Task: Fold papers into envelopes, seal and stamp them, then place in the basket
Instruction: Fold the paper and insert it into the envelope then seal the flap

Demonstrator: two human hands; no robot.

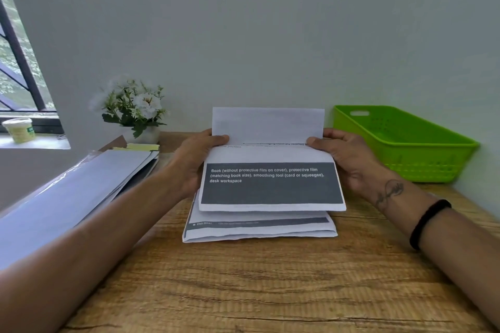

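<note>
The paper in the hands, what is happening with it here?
A person is folding a printed sheet at a wooden desk. The left hand and right hand each pinch a side while the top flap stands up. More folded papers lie under it. The green basket at the right looks empty. Envelopes wait at the left.

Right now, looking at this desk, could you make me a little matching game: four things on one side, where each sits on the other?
Things:
1. green basket
2. flower pot
3. printed sheet
4. small tub

Places:
A. window sill, far left
B. held in both hands, centre
C. back right of the desk
D. back left, by the wall

Pairs: 1-C, 2-D, 3-B, 4-A
</note>
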